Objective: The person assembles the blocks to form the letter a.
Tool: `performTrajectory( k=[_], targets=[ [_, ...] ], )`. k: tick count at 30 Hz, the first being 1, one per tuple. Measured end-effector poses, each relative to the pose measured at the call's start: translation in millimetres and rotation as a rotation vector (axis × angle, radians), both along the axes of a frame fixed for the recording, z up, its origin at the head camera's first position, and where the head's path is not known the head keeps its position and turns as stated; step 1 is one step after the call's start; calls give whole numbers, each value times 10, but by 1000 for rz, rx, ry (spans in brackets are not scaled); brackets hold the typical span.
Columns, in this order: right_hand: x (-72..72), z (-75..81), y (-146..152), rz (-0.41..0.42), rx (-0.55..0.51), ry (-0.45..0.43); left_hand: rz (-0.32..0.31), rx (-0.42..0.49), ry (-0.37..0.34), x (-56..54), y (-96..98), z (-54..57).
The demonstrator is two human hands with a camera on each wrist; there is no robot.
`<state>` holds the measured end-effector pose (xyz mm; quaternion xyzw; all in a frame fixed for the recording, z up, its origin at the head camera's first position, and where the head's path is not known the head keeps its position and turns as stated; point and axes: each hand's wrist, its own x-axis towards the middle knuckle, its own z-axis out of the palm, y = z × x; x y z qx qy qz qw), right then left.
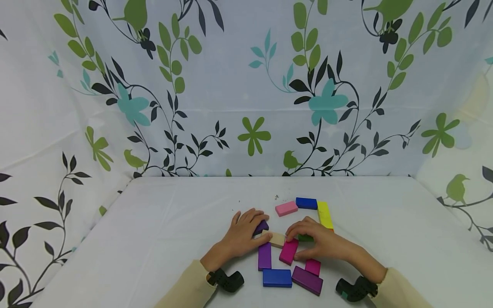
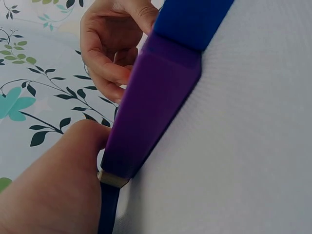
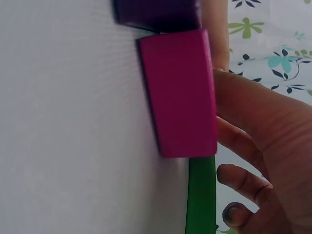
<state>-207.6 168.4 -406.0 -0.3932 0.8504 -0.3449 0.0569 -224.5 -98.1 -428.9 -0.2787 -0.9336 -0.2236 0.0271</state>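
My right hand (image 1: 323, 239) reaches in from the right, index fingertip and thumb against a magenta block (image 1: 288, 251) that it pinches, tilted in the middle of the layout. Spread over the left side, my left hand (image 1: 241, 233) has its fingers beside a dark purple block (image 1: 261, 227). Its thumb rests on a tan wooden block (image 1: 277, 240). Just below that thumb lies a purple block (image 1: 264, 256), large in the left wrist view. A green block (image 1: 306, 238) is partly hidden under my right hand. In the right wrist view, another magenta block (image 3: 180, 95) stands before the thumb.
At the front, a blue block (image 1: 277, 278) adjoins a plum block (image 1: 307, 280), with the second magenta block behind it. A pink block (image 1: 286, 208), a second blue block (image 1: 306, 203) and a yellow block (image 1: 325, 214) line the back. A patterned curtain hangs behind the white table (image 1: 173, 222).
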Motion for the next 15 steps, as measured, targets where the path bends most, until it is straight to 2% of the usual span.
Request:
performTrajectory(
  k=[8, 15],
  targets=[
    [-7, -5, -16, -18, 11, 54, 15, 12, 31, 0, 4, -1],
    [-14, 1, -31, -60, 32, 54, 36, 17, 60, -9, 9, -11]
  ],
)
